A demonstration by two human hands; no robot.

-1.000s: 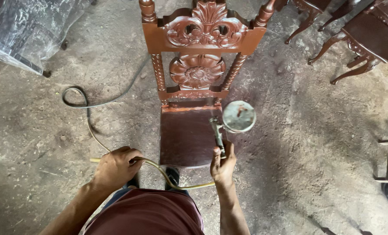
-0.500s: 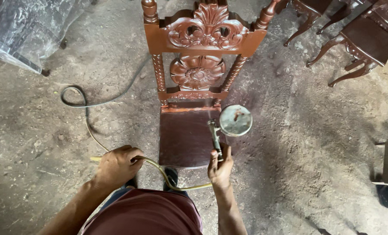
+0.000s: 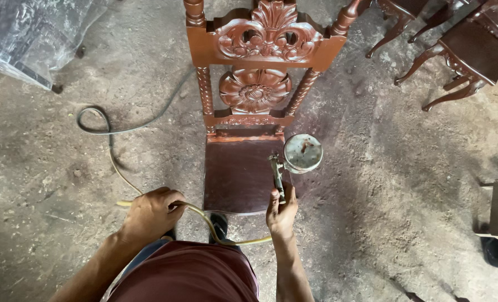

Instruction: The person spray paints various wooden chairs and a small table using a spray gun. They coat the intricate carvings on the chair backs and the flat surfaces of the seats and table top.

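A spray gun (image 3: 282, 174) with a round, paint-crusted metal cup (image 3: 303, 152) at its side is held upright over the right edge of the seat of a carved, reddish-brown chair (image 3: 243, 168). A yellowish hose (image 3: 204, 215) is looped from below the gun across the dirt floor, where it is joined to a darker coiled length

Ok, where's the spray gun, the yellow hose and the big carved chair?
spray gun (image 3: 278, 174), head view, on its metal body.
yellow hose (image 3: 201, 213), head view, on its curve.
carved chair (image 3: 237, 173), head view, on its seat.
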